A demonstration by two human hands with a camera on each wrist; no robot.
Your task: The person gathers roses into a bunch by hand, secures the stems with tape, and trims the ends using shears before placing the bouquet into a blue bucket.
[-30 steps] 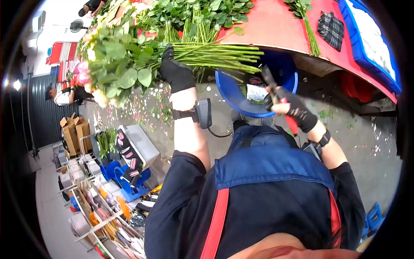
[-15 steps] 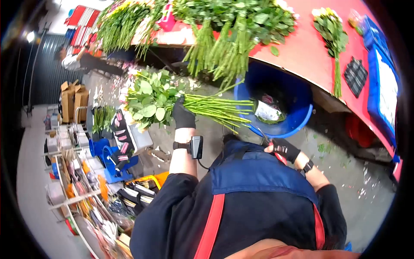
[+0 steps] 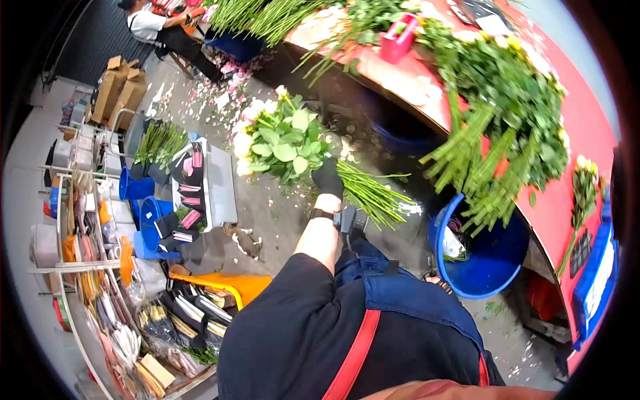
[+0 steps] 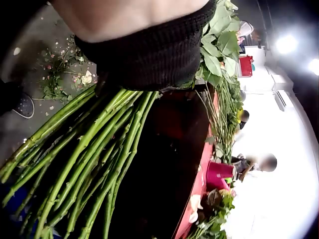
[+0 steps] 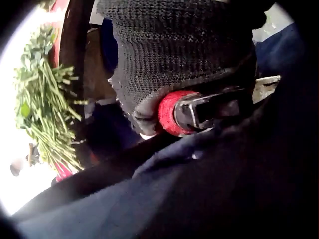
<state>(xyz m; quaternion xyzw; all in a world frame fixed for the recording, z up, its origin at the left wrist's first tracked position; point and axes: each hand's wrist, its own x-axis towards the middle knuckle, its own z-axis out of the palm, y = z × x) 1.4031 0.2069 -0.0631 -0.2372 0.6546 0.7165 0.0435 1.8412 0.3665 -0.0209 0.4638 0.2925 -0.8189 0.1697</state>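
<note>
A bunch of pale roses (image 3: 283, 150) hangs over the floor, its leafy heads to the left and its cut stems fanned to the right. My left hand (image 3: 327, 179), in a black glove, grips it round the stems below the leaves. In the left wrist view the long green stems (image 4: 109, 144) run down from the glove (image 4: 149, 59). My right hand (image 5: 184, 55), also gloved, holds red-handled pruning shears (image 5: 172, 113) close against the blue apron (image 5: 164, 184). The head view shows little of that hand, and the shears are hidden there.
A red table (image 3: 440, 103) carries piles of roses (image 3: 500, 113) with stems overhanging its edge. Below it stands a blue bin (image 3: 483, 267) with a white-wrapped item inside. Left are a grey tub (image 3: 220, 187), an orange container (image 3: 247, 283) and shelves. A person (image 3: 150, 27) sits far off.
My left hand and the roses have swung away from the table, and the view has turned left. The right hand with the shears has come down from over the bin to the apron.
</note>
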